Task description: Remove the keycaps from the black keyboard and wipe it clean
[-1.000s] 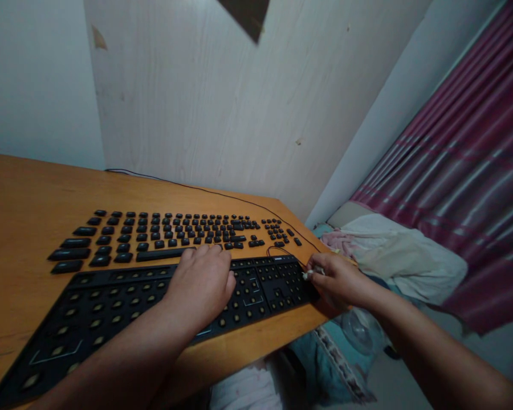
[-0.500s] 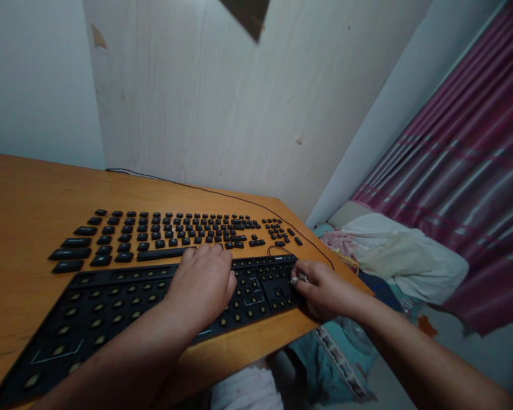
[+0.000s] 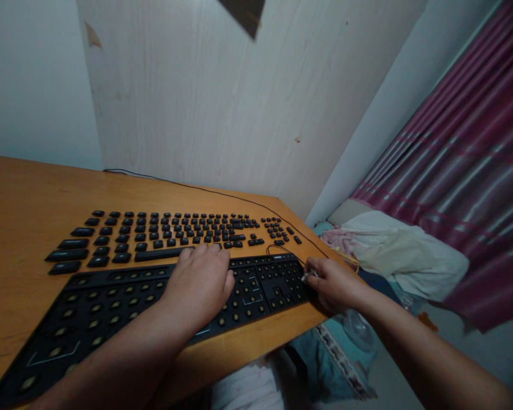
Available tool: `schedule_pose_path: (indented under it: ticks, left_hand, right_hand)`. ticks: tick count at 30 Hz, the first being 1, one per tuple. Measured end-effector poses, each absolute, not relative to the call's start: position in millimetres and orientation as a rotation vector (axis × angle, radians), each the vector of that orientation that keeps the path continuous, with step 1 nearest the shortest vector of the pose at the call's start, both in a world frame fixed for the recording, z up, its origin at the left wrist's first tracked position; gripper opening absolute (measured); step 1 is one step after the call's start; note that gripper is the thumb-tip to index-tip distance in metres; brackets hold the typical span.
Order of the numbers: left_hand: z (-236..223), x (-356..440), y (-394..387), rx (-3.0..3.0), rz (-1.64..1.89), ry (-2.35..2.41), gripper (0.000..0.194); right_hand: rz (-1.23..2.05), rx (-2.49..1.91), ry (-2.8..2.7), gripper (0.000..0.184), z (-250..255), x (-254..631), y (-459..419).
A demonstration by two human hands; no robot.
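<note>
A black keyboard base [image 3: 274, 287] without its keycaps lies along the front of the wooden desk, its small key posts bare. My left hand [image 3: 203, 279] rests across its middle, fingers stretched toward the back edge. At the right end, by the number pad, my right hand [image 3: 331, 283] pinches a small whitish wad [image 3: 309, 274]; most of it is hidden by the fingers. Behind the base, loose black keycaps are laid out in rows, with the long space bar key [image 3: 158, 254] nearest my left fingertips.
A thin black cable [image 3: 222, 193] runs along the back of the desk [image 3: 34, 193] and down its right side, near a small cable loop. Bedding [image 3: 414, 256] lies beyond the right edge, beneath a pink curtain [image 3: 465, 171]. Cloths and bags are below the desk.
My right hand has shifted a little to the right, off the number pad posts toward the base's right edge, still pinching the whitish wad. My left hand stays on the base.
</note>
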State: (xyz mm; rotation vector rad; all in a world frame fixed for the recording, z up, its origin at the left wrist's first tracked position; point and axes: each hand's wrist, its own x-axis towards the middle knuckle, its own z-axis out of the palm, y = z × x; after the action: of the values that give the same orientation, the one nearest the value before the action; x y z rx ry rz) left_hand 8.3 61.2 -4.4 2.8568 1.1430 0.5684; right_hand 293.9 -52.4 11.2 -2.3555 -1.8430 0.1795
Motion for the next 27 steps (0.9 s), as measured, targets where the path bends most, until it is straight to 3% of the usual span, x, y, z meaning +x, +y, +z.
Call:
schedule_pose_path:
  ticks: [10, 20, 27]
  left_hand:
    - [-3.6, 8.2, 61.2, 2.853, 0.562, 1.154, 0.022]
    - [-6.2, 7.2, 62.9, 2.878, 0.582, 1.136, 0.022]
    - [-4.4, 8.1, 62.1, 2.865, 0.564, 1.138, 0.023]
  right_hand:
    - [0.249, -2.174, -1.775, 0.005, 14.4, 301.6, -67.3]
    - [0.222, -1.947, -2.090, 0.006, 22.3, 261.8, -78.1]
    - [0.203, -1.974, -2.273, 0.020, 26.2, 255.0, -77.8]
